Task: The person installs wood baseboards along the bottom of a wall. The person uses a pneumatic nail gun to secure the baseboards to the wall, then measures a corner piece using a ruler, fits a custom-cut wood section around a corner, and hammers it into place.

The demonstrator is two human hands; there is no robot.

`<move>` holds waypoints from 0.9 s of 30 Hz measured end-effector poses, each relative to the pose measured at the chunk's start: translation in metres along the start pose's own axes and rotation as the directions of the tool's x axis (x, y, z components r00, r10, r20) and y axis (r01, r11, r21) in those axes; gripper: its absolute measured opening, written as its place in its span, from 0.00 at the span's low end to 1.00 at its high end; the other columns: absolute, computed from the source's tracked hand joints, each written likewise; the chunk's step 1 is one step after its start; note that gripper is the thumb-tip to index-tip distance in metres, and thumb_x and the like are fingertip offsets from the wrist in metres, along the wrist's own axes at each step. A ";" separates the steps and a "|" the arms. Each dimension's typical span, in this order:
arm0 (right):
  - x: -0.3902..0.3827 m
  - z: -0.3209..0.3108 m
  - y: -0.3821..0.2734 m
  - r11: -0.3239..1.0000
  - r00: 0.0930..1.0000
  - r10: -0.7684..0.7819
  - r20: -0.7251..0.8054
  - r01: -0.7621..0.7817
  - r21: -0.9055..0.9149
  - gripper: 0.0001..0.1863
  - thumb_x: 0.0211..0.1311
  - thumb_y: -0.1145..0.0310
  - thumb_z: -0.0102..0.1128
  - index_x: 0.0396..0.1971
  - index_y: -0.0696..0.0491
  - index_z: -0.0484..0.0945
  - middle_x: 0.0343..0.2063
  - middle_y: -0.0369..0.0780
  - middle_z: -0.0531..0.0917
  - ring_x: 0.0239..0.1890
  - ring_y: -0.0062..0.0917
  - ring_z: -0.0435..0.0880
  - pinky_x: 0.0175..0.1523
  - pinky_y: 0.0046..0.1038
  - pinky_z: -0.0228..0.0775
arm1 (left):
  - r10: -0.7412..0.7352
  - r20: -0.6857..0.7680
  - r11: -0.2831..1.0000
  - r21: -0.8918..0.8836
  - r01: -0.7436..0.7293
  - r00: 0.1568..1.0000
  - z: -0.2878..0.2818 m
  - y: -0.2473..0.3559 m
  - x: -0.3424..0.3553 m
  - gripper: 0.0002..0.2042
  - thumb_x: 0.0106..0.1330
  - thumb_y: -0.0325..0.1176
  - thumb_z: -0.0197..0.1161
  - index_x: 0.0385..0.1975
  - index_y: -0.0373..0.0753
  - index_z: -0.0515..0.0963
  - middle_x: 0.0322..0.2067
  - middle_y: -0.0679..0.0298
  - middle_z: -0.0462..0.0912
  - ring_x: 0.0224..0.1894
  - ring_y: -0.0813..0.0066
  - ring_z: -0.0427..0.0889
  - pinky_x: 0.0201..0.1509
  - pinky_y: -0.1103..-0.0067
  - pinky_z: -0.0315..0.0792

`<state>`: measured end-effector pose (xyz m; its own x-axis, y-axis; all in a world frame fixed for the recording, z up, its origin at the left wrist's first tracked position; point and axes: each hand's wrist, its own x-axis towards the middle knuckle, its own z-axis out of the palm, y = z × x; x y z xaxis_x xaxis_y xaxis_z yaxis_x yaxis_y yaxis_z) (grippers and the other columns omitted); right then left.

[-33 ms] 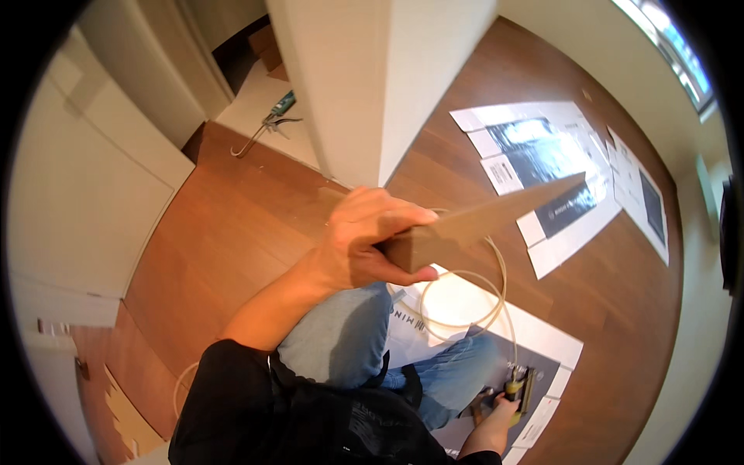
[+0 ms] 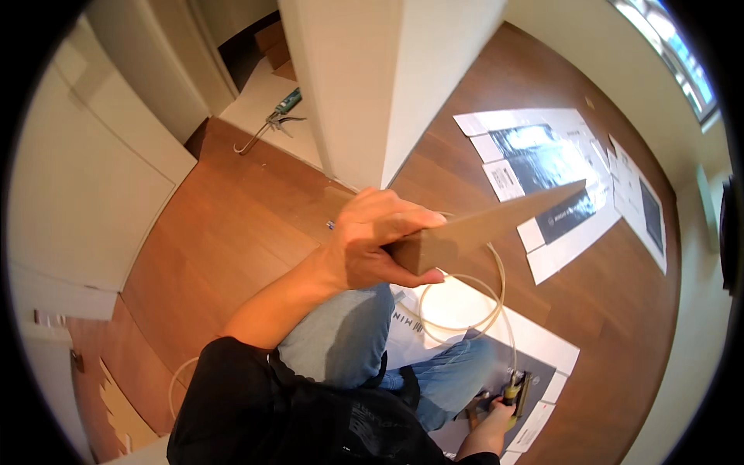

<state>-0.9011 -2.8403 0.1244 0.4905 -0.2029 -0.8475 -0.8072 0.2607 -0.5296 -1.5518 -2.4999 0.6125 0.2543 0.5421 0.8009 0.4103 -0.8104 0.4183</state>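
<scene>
My left hand point(image 2: 372, 236) is raised in front of me, its thumb and fingers closed round the near end of a long brown board point(image 2: 488, 230). The board points away to the right and looks narrower toward its far tip. Low on the right, my right hand point(image 2: 502, 411) grips what looks like a black and yellow air nail gun point(image 2: 521, 394), beside my knee. A pale air hose point(image 2: 504, 310) loops from the tool past my legs. The fingers of the right hand are partly hidden by the tool.
Flattened cardboard point(image 2: 558, 353) lies under and beside my legs. More cardboard sheets point(image 2: 508, 182) lie on the wooden floor at the far right. A white wall corner point(image 2: 360, 101) stands straight ahead. Left of it lies a caulking gun point(image 2: 271, 120). A jagged tan piece point(image 2: 124, 415) is at lower left.
The view has shifted slightly. A small blue item on the floor beside my left hand shows now. Both hands keep their grips, and the board is held at nearly the same angle.
</scene>
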 end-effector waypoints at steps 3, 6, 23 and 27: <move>-0.020 0.044 -0.090 0.990 0.945 -0.128 0.300 0.102 0.100 0.11 0.63 0.53 0.62 0.35 0.44 0.82 0.27 0.34 0.81 0.26 0.29 0.80 0.26 0.28 0.73 | 0.058 -0.139 0.997 -0.050 -0.066 0.989 -0.009 0.009 0.006 0.31 0.44 0.45 0.89 0.50 0.45 0.85 0.39 0.68 0.89 0.34 0.70 0.82 0.39 0.74 0.69; -0.074 0.035 -0.071 0.978 0.932 -0.207 0.298 0.185 0.099 0.09 0.66 0.56 0.60 0.33 0.45 0.80 0.27 0.33 0.81 0.27 0.28 0.80 0.29 0.30 0.76 | 0.041 -0.067 0.999 -0.032 -0.043 0.997 0.001 0.015 -0.005 0.32 0.45 0.47 0.88 0.52 0.49 0.84 0.41 0.72 0.89 0.34 0.73 0.82 0.40 0.75 0.66; -0.650 0.013 -0.002 0.585 -0.144 0.194 0.970 0.811 0.003 0.26 0.55 0.68 0.79 0.49 0.62 0.75 0.29 0.42 0.81 0.27 0.30 0.82 0.32 0.32 0.78 | 0.174 0.019 0.983 -0.058 -0.173 0.985 0.014 0.027 0.000 0.33 0.47 0.50 0.87 0.55 0.49 0.84 0.43 0.75 0.87 0.34 0.76 0.80 0.37 0.75 0.64; -0.676 0.005 0.021 0.466 -0.112 0.243 0.964 0.884 -0.015 0.38 0.51 0.65 0.81 0.60 0.65 0.73 0.37 0.52 0.89 0.36 0.39 0.88 0.40 0.39 0.82 | 0.169 0.056 0.984 -0.063 -0.166 0.984 0.012 0.027 -0.001 0.32 0.48 0.50 0.86 0.55 0.49 0.85 0.42 0.74 0.86 0.36 0.76 0.80 0.38 0.75 0.65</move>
<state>-1.2483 -2.6926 0.6861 0.0653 0.9955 -0.0685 0.0525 -0.0719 -0.9960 -1.5300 -2.5202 0.6176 0.3686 0.4087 0.8349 0.3066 -0.9013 0.3059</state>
